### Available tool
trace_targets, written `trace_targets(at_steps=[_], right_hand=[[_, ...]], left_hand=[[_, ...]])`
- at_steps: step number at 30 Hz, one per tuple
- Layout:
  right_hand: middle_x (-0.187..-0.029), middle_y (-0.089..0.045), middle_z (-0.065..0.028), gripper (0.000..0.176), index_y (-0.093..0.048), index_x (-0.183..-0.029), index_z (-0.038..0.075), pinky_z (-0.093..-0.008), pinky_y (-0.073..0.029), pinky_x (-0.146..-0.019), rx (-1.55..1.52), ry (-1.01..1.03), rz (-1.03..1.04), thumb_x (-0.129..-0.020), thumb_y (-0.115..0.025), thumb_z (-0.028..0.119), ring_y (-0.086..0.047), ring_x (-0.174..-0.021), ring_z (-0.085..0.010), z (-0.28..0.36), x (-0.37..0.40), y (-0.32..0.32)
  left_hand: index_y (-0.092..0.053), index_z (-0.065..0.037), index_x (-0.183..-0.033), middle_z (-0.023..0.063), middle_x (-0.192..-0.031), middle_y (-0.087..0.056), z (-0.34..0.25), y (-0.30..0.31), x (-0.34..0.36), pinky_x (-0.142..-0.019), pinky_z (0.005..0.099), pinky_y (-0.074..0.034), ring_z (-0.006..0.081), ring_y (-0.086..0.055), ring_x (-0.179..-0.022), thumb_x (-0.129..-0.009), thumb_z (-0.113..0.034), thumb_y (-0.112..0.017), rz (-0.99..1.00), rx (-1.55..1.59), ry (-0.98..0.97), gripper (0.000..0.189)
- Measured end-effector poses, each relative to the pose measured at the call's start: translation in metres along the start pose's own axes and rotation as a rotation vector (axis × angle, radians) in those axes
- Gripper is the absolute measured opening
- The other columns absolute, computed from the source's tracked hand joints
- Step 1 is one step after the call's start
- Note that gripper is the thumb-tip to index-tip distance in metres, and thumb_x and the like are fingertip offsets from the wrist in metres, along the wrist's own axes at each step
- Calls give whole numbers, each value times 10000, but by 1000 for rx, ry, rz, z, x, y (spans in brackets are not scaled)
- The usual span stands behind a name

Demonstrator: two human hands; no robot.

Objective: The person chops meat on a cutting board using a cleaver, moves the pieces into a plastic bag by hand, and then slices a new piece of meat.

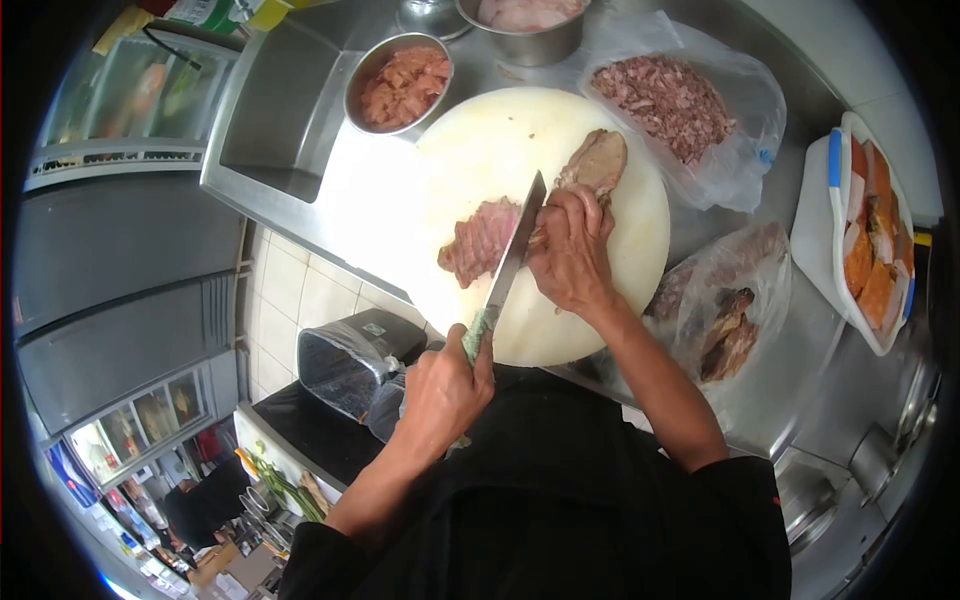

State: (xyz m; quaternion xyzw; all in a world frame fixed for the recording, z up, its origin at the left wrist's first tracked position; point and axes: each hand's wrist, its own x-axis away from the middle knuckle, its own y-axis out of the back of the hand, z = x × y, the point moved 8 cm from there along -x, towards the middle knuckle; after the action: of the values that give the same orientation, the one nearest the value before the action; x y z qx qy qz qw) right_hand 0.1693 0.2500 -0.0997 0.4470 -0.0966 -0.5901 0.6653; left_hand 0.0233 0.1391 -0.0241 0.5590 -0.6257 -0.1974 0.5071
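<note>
My left hand (445, 385) is closed round the green handle of a knife (515, 245), whose blade points up and away across the round white cutting board (480, 130). Curled over a long piece of cooked-looking meat (600, 160), my right hand (575, 250) presses it to the board, with its fingers close to the right side of the blade. Left of the blade, thin pinkish-brown slices (480, 240) lean against one another on the board. The blade hides the place where it meets the meat.
Behind the board stand two metal bowls of meat (405, 83) (530, 30). To the right are a bag of chopped meat (665, 105), a bag of darker meat (730, 335) and a white tray (845, 190). A sink (285, 120) and a lined bin (345, 365) are at left.
</note>
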Motion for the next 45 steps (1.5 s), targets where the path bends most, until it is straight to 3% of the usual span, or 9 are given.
trace_targets(at_steps=[8, 14, 19, 21, 24, 32, 37, 40, 45], right_hand=[[-1266, -479, -110, 355, -542, -1088, 86, -616, -288, -1012, 31, -6, -2, -763, -641, 191, -366, -1330, -342, 1, -2, -2], [-1268, -467, -111, 343, -524, -1091, 98, -618, -266, -1022, 1, -31, 57, -785, -632, 208, -357, -1328, -348, 0, 0, -3], [-1272, -472, -117, 340, -520, -1086, 92, -621, -260, -1023, 0, 10, 13, -771, -600, 192, -361, -1320, -356, -1, -2, -3], [-1261, -483, -124, 351, -521, -1076, 86, -618, -253, -1015, -20, -2, -8, -747, -597, 185, -365, -1311, -358, -1, -1, 0], [-1253, -489, -131, 371, -517, -1067, 81, -609, -243, -1010, 22, 21, 10, -719, -602, 179, -369, -1301, -359, 0, -3, 5], [-1066, -606, -110, 240, -589, -985, 69, -606, -263, -1020, 188, 117, 153, -774, -655, 163, -483, -1194, -329, 30, -42, 11], [-970, -593, -111, 269, -559, -944, 81, -539, -299, -1047, 85, 41, 536, -693, -657, 85, -571, -1045, -302, 25, -43, -26], [-1065, -610, -142, 341, -580, -1011, 59, -552, -260, -1142, 157, -12, 756, -704, -710, 131, -549, -1132, -306, 40, -36, -29], [-1271, -559, -192, 496, -575, -1151, 37, -575, -262, -1149, 139, 177, 443, -723, -726, 235, -466, -1254, -400, 71, -36, -31]], left_hand=[[-607, 46, -993, 328, -631, -608, -23, -9, -67, -578, 574, -524, 514, -635, -617, -961, -235, -610, -205, 53, -191, 283], [-633, 45, -1055, 327, -679, -633, 9, -26, -28, -613, 578, -523, 519, -637, -648, -955, -213, -612, -14, 24, -25, 277], [-651, 67, -1011, 350, -731, -636, -49, -7, -122, -699, 572, -528, 514, -657, -731, -953, -221, -616, -356, 193, -308, 296], [-666, 83, -968, 358, -828, -655, -47, -7, -142, -783, 549, -524, 504, -664, -839, -961, -253, -596, -120, 237, -117, 343], [-674, 100, -968, 368, -889, -661, -38, 15, -152, -836, 533, -509, 502, -659, -904, -978, -291, -558, -68, 345, -96, 408], [-680, 50, -1018, 193, -733, -672, 44, 86, -60, -695, 414, -515, 263, -658, -680, -1003, -326, -549, -285, 527, 34, 398], [-660, 65, -989, 200, -723, -656, 106, 71, 11, -682, 409, -501, 256, -625, -660, -996, -312, -570, -306, 558, 183, 388], [-658, 74, -985, 212, -738, -657, 144, 43, 33, -702, 412, -502, 259, -629, -684, -994, -307, -580, -317, 559, 270, 389], [-660, 73, -987, 215, -758, -662, 170, 21, 50, -721, 406, -498, 250, -629, -710, -997, -331, -579, -314, 635, 363, 413]])
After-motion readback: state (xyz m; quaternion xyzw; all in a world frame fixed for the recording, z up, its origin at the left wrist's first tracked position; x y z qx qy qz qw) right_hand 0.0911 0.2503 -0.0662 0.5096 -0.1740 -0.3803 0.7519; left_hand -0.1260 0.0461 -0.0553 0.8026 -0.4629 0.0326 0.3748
